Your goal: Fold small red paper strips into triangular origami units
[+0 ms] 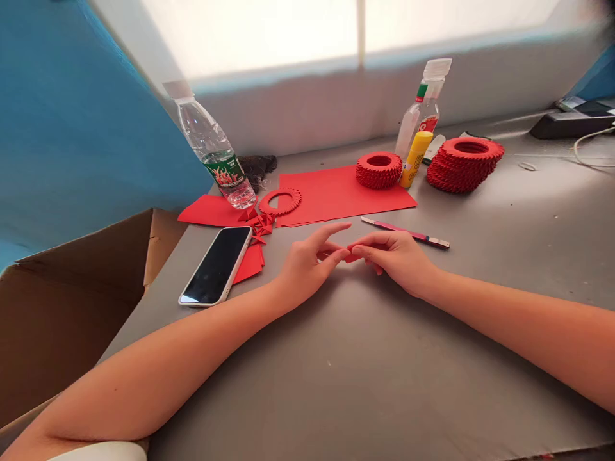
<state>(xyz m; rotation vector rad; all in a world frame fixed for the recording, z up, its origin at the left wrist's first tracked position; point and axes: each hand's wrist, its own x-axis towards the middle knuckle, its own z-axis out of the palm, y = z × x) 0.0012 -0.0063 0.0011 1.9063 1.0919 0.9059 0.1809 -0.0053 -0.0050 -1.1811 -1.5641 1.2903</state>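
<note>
Between my two hands, over the middle of the grey table, is a small piece of red paper (352,257). My left hand (307,266) pinches its left side between thumb and a finger, with the index finger stretched out above. The fingers of my right hand (396,256) close on its right side and cover most of it. Just behind my right hand lies a purple craft knife (408,233). Small folded red paper pieces (261,225) and a flat red paper ring (281,202) lie to the left, beyond my left hand.
A phone (216,266) rests on red slips at left, near a tilted-looking water bottle (216,153). Red sheets (327,192) lie at the back. Stacked red rings (379,169) and a taller stack (464,166) flank a yellow glue stick (417,159). A cardboard box (72,307) stands left.
</note>
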